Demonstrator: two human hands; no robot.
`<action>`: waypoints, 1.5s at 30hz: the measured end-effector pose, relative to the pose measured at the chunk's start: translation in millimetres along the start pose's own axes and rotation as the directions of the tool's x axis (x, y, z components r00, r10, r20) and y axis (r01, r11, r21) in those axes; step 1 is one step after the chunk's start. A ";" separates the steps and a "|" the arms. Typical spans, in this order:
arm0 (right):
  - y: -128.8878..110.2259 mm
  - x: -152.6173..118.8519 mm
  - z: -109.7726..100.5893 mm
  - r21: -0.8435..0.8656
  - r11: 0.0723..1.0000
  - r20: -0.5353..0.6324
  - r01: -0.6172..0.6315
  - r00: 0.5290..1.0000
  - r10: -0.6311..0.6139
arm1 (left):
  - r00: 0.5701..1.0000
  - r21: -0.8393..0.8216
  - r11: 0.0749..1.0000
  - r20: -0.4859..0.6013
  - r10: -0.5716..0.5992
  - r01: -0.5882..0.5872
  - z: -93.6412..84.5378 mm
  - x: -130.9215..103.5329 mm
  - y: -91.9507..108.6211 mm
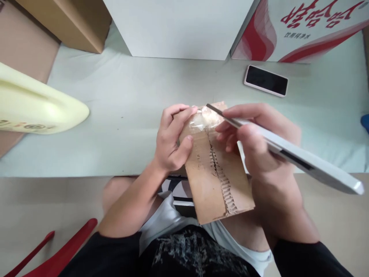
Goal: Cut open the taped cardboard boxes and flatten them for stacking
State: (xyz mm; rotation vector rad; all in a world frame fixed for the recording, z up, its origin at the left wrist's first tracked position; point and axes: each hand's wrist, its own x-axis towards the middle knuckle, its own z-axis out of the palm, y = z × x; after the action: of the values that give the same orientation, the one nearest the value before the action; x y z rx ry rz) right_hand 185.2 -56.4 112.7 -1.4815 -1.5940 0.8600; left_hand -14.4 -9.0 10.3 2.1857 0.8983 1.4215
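My left hand (175, 140) grips a small brown cardboard box (198, 192) by its left side, thumb on the face and fingers near the far end. A ragged tear runs down the middle of that face and bares the corrugated layer. Clear, crumpled tape (198, 121) covers part of the far end. In my right hand (262, 138) is a utility knife (300, 156) with a long pale handle. Its narrow dark blade points left, and the tip is over the taped end; I cannot tell whether it touches. My right fingers hide the box's upper right edge.
Behind the box is a table with a pale green cloth (138, 100). On it lies a phone (266, 80). A white box (184, 30), a red-and-white carton (288, 34) and a brown box (77, 23) stand at the back. A pale yellow object (43, 104) juts in from the left.
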 end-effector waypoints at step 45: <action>-4.9 3.4 15.4 -0.248 0.968 -0.043 0.038 0.998 -0.050 | 0.987 0.011 0.987 0.008 -0.159 0.158 0.2 -4.4 7.0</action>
State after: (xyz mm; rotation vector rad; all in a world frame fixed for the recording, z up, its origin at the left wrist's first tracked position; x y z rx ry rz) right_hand 169.3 -52.9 110.1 -1.6190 -1.7395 0.6107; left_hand -13.3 -17.0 11.6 2.0747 1.0532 1.3340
